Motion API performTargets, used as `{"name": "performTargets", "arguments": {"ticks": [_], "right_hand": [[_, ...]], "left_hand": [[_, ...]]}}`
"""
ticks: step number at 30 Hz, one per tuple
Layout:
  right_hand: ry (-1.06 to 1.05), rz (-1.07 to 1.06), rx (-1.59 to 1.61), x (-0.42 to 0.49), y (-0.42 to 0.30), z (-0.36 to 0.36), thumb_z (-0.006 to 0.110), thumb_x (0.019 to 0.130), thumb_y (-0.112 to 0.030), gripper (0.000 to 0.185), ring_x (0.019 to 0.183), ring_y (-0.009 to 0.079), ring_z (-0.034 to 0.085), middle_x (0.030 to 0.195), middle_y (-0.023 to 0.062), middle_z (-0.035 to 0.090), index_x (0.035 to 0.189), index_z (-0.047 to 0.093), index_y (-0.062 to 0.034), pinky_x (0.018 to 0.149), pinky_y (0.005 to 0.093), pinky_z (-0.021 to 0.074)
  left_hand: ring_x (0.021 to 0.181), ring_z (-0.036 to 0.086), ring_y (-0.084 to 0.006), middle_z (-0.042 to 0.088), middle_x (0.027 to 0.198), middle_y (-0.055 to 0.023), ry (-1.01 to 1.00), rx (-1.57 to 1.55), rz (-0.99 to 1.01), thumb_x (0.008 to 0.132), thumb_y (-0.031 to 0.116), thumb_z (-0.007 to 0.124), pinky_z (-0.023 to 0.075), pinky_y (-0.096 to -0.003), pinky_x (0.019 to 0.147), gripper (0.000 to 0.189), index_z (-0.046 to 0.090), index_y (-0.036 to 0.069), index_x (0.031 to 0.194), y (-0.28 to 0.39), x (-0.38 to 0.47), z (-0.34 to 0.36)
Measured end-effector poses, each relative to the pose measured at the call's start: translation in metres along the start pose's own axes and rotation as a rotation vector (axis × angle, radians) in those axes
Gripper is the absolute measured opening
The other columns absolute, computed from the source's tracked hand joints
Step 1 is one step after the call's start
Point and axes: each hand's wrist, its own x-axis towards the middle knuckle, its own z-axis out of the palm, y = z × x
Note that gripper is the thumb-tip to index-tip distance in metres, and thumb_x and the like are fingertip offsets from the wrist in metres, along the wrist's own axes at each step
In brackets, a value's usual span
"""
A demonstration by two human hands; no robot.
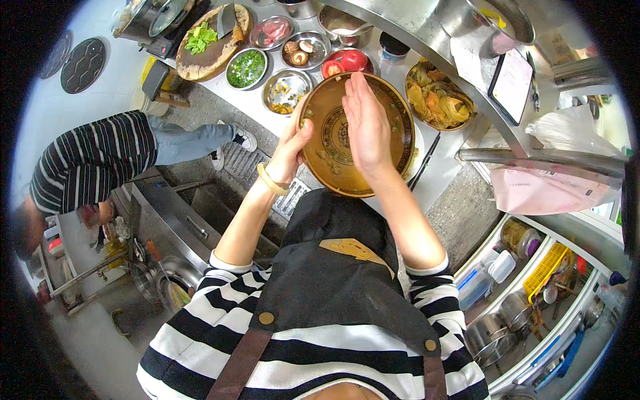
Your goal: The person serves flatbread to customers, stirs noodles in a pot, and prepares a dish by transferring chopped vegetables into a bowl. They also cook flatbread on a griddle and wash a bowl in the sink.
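A round brown bowl [327,172] with a dark patterned ring at its centre is tilted so that its inside faces me. Small bits of food cling to the inner wall. My left hand [292,145], with a pale bangle at the wrist, grips the bowl's left rim, thumb on the near side. Over the bowl's inside lies my right hand [369,125], flat, its fingers straight and together and holding nothing. Whether its palm touches the bowl cannot be seen. Behind the bowl's right edge shows part of a white plate [419,152], and black chopsticks [424,162] rest beside it.
Beyond the bowl stand a dish of chopped green onion [246,69], mushrooms [300,52], tomatoes [350,61], a steel dish with scraps [286,90] and a bowl of leafy pickles [440,95]. A cleaver [226,21] lies on a round chopping board [200,65]. Another person [100,160] bends at left.
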Motion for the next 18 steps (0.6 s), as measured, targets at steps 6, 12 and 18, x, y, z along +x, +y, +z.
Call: {"name": "performTargets", "arguments": {"ticks": [6,12,18], "right_hand": [[-0.169,-0.163,-0.234,-0.007,0.015,0.017,0.025,0.097,-0.036,0.057,0.133,0.0255,0.024,0.141,0.0184,0.028,0.135,0.028,0.0061,0.109,0.0363,0.0171],[0.035,-0.284,-0.355,-0.002,0.019,0.011,0.041,0.094,-0.020,0.038,0.116,0.0233,0.045,0.125,0.0149,0.047,0.123,0.045,0.0044,0.097,0.0327,0.0362],[-0.091,-0.837,-1.263,0.025,-0.010,-0.020,0.050,0.085,-0.010,0.028,0.112,0.0298,0.046,0.114,0.0088,0.055,0.110,0.058,-0.0039,0.097,0.0417,0.0346]], "left_hand": [[0.131,0.025,-0.0203,0.026,0.142,-0.0128,-0.058,0.143,0.121,0.087,0.039,0.055,0.0209,-0.0306,0.105,0.077,0.015,0.004,0.142,0.008,0.014,-0.004],[0.130,0.025,-0.0194,0.027,0.141,-0.0120,-0.100,0.062,0.071,0.086,0.037,0.057,0.0219,-0.0303,0.105,0.076,0.017,0.004,0.141,0.012,0.024,-0.002],[0.128,0.030,-0.0187,0.034,0.137,-0.0116,-0.187,0.182,0.057,0.083,0.038,0.060,0.0225,-0.0306,0.105,0.076,0.022,0.003,0.139,0.022,0.039,0.002]]}}
